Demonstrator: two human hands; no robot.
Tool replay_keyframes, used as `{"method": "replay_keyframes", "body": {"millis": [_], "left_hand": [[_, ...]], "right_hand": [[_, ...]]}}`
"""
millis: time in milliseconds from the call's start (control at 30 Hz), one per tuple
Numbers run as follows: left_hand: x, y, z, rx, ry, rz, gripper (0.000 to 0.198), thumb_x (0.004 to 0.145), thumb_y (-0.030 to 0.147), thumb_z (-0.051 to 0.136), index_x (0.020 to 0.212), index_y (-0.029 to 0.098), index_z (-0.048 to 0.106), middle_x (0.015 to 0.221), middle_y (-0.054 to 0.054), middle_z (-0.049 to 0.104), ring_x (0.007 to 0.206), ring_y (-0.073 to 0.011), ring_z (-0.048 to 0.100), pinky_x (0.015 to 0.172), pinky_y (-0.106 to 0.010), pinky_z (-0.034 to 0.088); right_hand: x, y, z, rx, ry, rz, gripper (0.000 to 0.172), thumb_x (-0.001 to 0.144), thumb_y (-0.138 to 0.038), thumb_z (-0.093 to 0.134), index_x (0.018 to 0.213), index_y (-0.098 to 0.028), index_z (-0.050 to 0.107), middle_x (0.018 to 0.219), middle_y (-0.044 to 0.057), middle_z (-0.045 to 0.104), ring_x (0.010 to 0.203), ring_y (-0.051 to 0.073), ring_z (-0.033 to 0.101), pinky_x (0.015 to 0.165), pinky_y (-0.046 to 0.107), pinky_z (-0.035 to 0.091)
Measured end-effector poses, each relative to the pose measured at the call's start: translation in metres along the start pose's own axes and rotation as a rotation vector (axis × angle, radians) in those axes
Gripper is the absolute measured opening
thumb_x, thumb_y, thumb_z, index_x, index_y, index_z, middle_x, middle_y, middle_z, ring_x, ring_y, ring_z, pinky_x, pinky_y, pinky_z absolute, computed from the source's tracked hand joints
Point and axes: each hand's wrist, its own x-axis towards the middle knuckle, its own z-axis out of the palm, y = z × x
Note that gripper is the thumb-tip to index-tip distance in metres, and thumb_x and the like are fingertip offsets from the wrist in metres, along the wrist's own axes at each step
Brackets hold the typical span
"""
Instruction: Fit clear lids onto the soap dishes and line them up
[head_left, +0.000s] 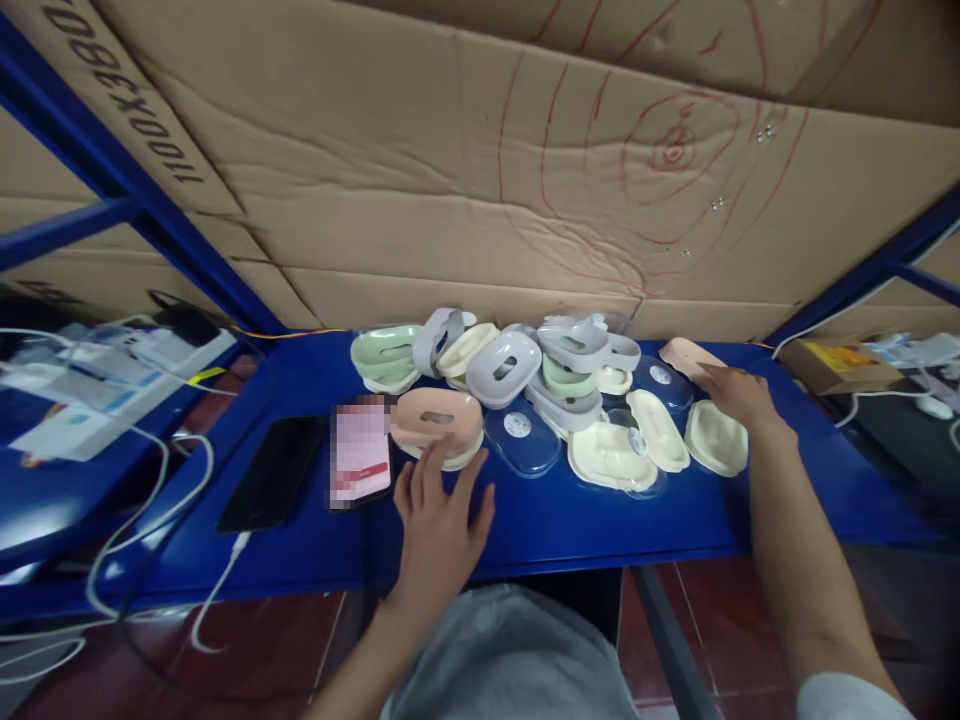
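Note:
A heap of oval plastic soap-dish parts in green, grey, cream and pink lies on the blue table point(570, 515). My left hand point(442, 515) rests flat on the table with fingers spread, fingertips touching a pink dish point(437, 418) that sits on a cream tray. My right hand point(739, 395) reaches to the far right of the heap, fingers on a pink lid point(686, 355) and just above a cream tray point(716, 440). Whether it grips the lid is unclear. Clear oval lids point(523, 437) lie between the dishes.
A black phone point(274, 470) with a white cable and a second, blurred phone point(361, 465) lie left of the heap. Cardboard point(487, 170) walls the back. Blue shelf posts stand at both sides. Boxes and white cables clutter the left shelf point(90, 390); a small carton point(847, 365) sits far right.

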Motion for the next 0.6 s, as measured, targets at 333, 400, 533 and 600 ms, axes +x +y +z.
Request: {"method": "replay_keyframes", "body": {"millis": [333,400,533,600], "left_hand": [[0.006,-0.018,0.008,0.055,-0.138,0.087,0.044,0.103,0.029,0.064,0.145,0.018,0.061,0.169,-0.025,0.036,0.155,-0.0472,0.040,0.112,-0.063,0.051],[0.000,-0.013,0.009,0.030,-0.138,0.086,0.044,0.103,0.028,0.063,0.147,0.018,0.060,0.168,-0.026,0.035,0.155,-0.0464,0.040,0.113,-0.064,0.050],[-0.010,-0.006,0.009,-0.007,-0.121,0.088,0.041,0.105,0.025,0.060,0.145,0.018,0.060,0.167,-0.026,0.036,0.152,-0.0445,0.045,0.113,-0.064,0.051],[-0.012,-0.006,0.009,-0.023,-0.120,0.084,0.041,0.104,0.025,0.061,0.144,0.017,0.061,0.166,-0.026,0.038,0.151,-0.0439,0.046,0.113,-0.063,0.051]], "right_hand": [[0.007,-0.015,-0.002,0.104,0.046,-0.136,0.037,0.107,-0.038,0.058,0.128,-0.009,0.070,0.114,0.021,0.078,0.090,0.022,0.071,0.080,0.032,0.038],[0.006,-0.017,-0.010,0.115,0.101,-0.177,0.037,0.108,-0.039,0.056,0.123,-0.009,0.071,0.106,0.021,0.079,0.084,0.022,0.070,0.078,0.033,0.038],[-0.003,-0.031,-0.025,0.142,0.297,-0.225,0.049,0.112,-0.046,0.045,0.122,-0.005,0.071,0.104,0.027,0.077,0.091,0.027,0.070,0.082,0.038,0.039],[-0.008,-0.051,-0.032,0.157,0.389,-0.270,0.052,0.112,-0.048,0.042,0.127,-0.005,0.068,0.116,0.029,0.075,0.107,0.030,0.069,0.090,0.040,0.040]]}}
